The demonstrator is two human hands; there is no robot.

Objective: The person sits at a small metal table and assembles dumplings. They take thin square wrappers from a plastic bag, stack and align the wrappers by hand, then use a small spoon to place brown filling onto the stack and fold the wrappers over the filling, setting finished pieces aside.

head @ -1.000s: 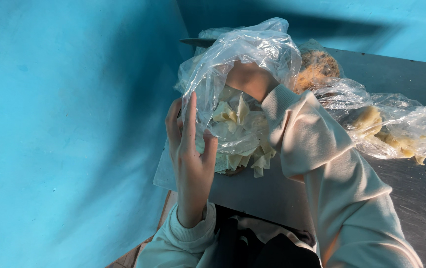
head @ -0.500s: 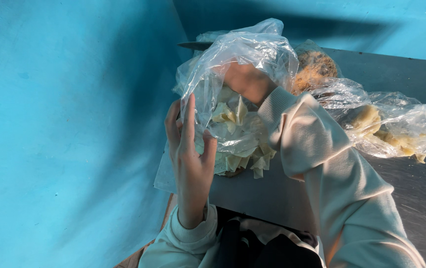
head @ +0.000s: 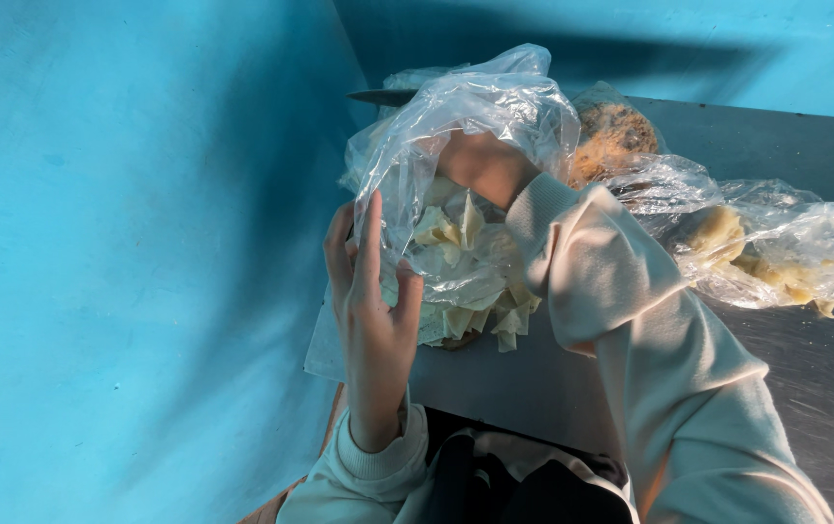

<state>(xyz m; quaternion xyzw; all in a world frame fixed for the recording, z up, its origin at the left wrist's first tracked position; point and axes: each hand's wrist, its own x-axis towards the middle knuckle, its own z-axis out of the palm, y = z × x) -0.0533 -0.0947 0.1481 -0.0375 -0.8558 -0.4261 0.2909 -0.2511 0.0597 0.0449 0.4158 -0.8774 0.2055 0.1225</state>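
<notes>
My left hand (head: 371,311) holds the edge of a clear plastic bag (head: 475,116), fingers pinching the film at its left side. My right hand (head: 483,163) is pushed inside the bag, seen through the plastic, its cream sleeve coming out of the opening. Pale yellow, thin dough pieces (head: 466,281) lie heaped under and inside the bag. Whether the right hand grips any pieces is hidden by the film.
A grey metal table (head: 805,388) carries a second clear bag of yellowish pieces (head: 776,252) at the right and a brown crumbly lump in plastic (head: 613,136) behind. A knife tip (head: 378,96) shows at the back. Blue walls (head: 126,243) close the left and rear.
Almost nothing has moved; the bag has shifted slightly and my right hand sits a little deeper under the plastic.
</notes>
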